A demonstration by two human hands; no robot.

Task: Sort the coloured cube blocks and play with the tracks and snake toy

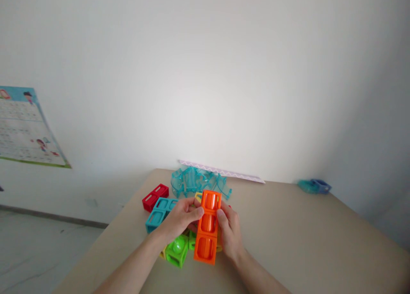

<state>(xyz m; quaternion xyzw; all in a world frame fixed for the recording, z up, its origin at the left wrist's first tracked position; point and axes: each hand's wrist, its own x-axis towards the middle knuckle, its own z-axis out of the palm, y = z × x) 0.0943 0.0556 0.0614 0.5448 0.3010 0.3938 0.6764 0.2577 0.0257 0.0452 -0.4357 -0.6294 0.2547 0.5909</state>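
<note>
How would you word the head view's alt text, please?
A left hand and right hand hold an orange three-section block over a beige table; red blocks, blue blocks and green blocks lie nearby, with translucent teal pieces behind.

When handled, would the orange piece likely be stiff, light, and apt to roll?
The orange piece is probably stiff: it looks straight between left hand and right hand. It seems light for its size, given the recessed cells. Squared sides make rolling unlikely.
</note>
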